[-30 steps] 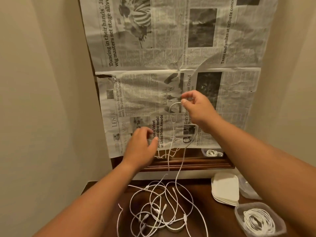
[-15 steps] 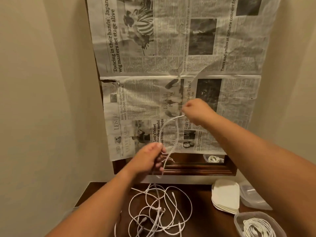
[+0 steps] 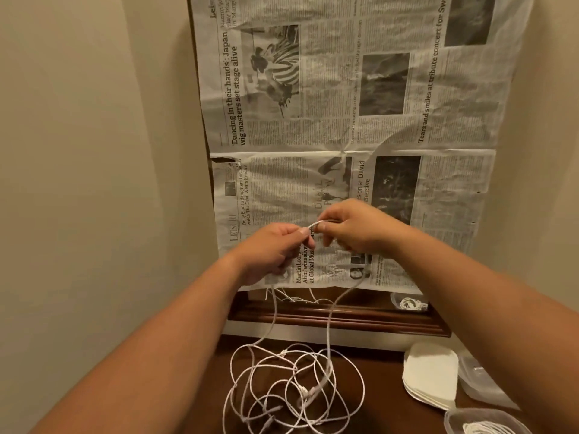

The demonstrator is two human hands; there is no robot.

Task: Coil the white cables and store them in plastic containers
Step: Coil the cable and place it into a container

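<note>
A tangle of white cables (image 3: 291,389) lies on the dark wooden table (image 3: 379,386). My left hand (image 3: 272,250) and my right hand (image 3: 354,227) are raised close together in front of the newspaper, both pinching one white cable (image 3: 316,223) at its top bend. Two strands of it hang down from the hands into the tangle. A clear plastic container (image 3: 482,422) with a coiled white cable inside sits at the bottom right, partly cut off by the frame edge.
Newspaper sheets (image 3: 344,120) cover a wood-framed mirror (image 3: 338,317) at the back. A stack of white lids (image 3: 430,379) and an empty clear container (image 3: 479,380) lie at the right. Walls close in on both sides.
My left hand has risen and met my right hand, so both now pinch the cable's top together. The view has tilted slightly upward.
</note>
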